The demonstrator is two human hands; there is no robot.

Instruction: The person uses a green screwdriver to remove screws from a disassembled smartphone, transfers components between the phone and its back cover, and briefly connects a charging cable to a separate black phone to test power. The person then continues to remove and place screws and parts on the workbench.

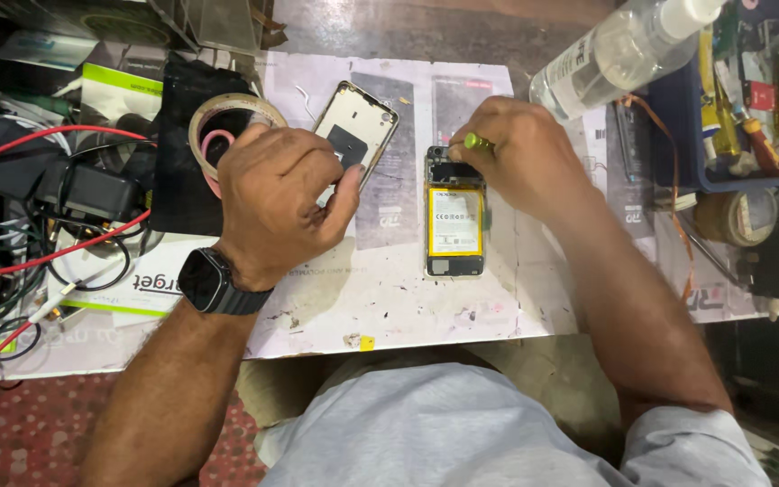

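Phone lies open, battery up | our right hand at its 12 o'clock pinches screwdriver | our left hand, fingers curled, touches back cover at 10 o'clock.

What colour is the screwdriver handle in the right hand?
Yellow-green screwdriver handle, in the head view.

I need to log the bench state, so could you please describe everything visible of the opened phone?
The opened phone lies flat on the paper-covered table, back cover off, long axis running away from the person. A yellow-labelled battery fills its middle; dark internals show above and below. The right hand rests over its top end, holding a green-handled screwdriver there. The left hand is apart from it, beside the removed back cover.
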